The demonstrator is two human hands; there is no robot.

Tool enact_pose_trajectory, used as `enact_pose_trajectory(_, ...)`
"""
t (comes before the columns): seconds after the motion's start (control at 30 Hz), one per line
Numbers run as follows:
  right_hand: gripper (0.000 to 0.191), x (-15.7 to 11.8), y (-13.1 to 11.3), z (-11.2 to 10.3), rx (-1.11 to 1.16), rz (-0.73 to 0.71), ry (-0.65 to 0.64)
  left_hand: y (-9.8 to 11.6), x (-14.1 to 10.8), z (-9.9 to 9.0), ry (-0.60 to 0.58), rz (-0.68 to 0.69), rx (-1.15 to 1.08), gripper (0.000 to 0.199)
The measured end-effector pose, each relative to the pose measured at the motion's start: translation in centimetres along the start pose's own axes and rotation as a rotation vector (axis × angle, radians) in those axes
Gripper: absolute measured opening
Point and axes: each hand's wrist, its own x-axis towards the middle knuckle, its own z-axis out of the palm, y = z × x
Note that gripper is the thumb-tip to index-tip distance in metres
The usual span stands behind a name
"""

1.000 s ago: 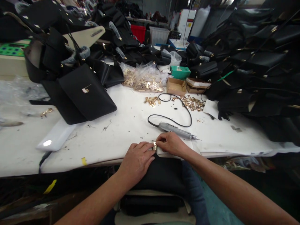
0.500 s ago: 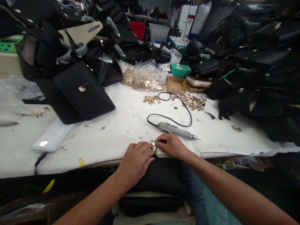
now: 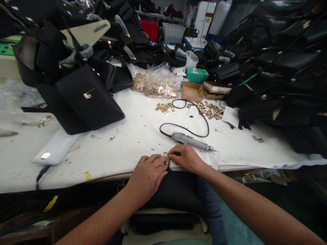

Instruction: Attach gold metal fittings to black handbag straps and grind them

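At the table's front edge, a small gold metal plate (image 3: pixel 167 160) sits at the narrow end of a black leather bag (image 3: pixel 176 190) that hangs down over my lap. My left hand (image 3: pixel 150 173) presses the plate and bag end from the left, its fingers bent together over them and its thumb lower down on the leather. From the right, the thumb and forefinger of my right hand (image 3: pixel 186 158) pinch the plate's upper part. The fingertips partly cover the plate. Just beyond my right hand lies a grey electric screwdriver (image 3: pixel 191 141), its bit pointing right.
A black cable (image 3: pixel 208 126) loops behind the screwdriver. Loose gold plates (image 3: pixel 211 111), plastic bags of gold fittings (image 3: pixel 160 85) and an open cardboard box (image 3: pixel 192 92) are farther back. A black handbag (image 3: pixel 89 98) stands left; piled black bags (image 3: pixel 278 75) crowd the right.
My right fingertips have shifted slightly on the gold plate, and its bright face shows less. Both hands stay in almost the same place; the view has moved a little.
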Motion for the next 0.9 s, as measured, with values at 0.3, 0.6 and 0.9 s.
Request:
enact_pose_trajectory(0.3, 0.012, 0.1, 0.1, 0.3, 0.056, 0.053, 0.033, 0.0, 0.2, -0.3, -0.002, 0.017, 0.023, 0.025)
enact_pose_trajectory(0.6, 0.019, -1.6, 0.2, -3.4, -0.267, -0.035, 0.388, -1.5, -0.1, 1.2, 0.23, 0.208, 0.249, 0.033)
enact_pose_trajectory(0.9, 0.039, -1.3, 1.9, -6.7, -0.752, 0.089, 0.199, -3.3, 0.1, 2.2, 0.3, 0.337, 0.381, 0.031)
